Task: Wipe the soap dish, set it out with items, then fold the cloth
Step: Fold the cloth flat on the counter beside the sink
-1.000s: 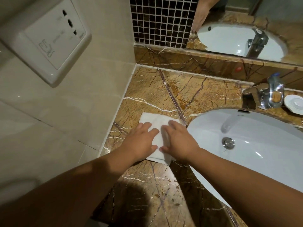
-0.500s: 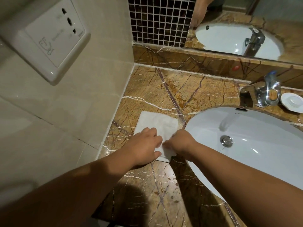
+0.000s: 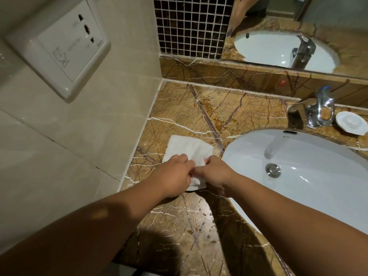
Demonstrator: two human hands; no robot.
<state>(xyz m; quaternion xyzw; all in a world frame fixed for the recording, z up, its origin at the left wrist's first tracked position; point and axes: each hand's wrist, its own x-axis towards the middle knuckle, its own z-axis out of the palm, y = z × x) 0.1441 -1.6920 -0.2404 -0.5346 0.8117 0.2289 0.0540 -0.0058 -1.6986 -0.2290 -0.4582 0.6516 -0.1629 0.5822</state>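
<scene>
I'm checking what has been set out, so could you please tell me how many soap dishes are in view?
1. The white soap dish sits on the marble counter at the far right, just right of the chrome faucet. The frame's right edge may hide more.

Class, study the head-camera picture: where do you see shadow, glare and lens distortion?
Head view: deep shadow falls on the counter below the forearms; glare spots shine on the sink and tap; the wide lens bends the wall socket and mirror edges. The hands and cloth look sharp.
</scene>
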